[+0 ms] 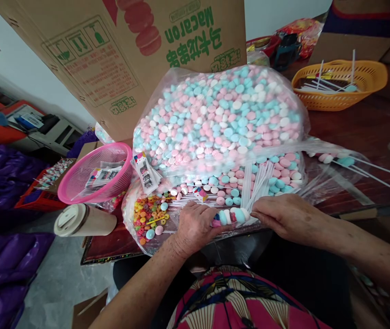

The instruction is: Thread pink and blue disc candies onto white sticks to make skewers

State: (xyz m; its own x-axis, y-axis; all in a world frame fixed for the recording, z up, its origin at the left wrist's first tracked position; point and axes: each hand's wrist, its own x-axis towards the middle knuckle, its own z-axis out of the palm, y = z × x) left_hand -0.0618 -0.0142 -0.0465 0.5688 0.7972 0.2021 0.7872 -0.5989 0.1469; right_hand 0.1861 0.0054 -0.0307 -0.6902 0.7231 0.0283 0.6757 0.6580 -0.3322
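Observation:
My left hand point(197, 225) is closed around one end of a short row of pink, white and blue round candies point(232, 216) threaded on a stick. My right hand point(284, 214) pinches the other end of the same candy stick. Both hands rest on a clear plastic sheet point(321, 183) at the table's near edge. Just beyond them lie loose white sticks point(255, 185) and scattered candies. A large clear bag of pink, blue and white candies point(222, 114) rises behind. Small coloured ring candies point(147, 214) lie to the left of my left hand.
A pink basket point(94, 178) with printed packets sits at the left, a lidded beige cup point(83, 220) lying beside it. An orange basket point(339, 84) with sticks stands at the back right. A large cardboard box point(119, 50) leans behind. Purple bags point(3, 256) cover the floor left.

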